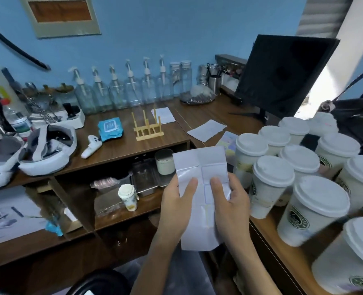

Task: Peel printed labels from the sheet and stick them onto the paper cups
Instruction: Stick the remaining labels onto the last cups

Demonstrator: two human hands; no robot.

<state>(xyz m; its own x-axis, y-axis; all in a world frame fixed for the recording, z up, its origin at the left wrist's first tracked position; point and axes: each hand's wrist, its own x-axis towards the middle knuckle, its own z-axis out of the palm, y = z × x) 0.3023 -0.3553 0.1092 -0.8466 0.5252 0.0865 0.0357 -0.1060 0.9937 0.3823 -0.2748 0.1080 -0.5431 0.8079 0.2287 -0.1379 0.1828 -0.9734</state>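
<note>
Peeling step, by the look of it: label sheet held upright in the air in front of the shelves, just left of the crowd of lidded paper cups on the counter. Left hand gripping the sheet's left edge, thumb pressed on its face; right hand curled round the right edge, thumb resting on a label outline, likely working at a corner. Next, probably: lifting that corner free, then carrying the label across to the nearest cup's wall.

Left grip and right grip raised side by side, thumbs pressing forward.
</note>
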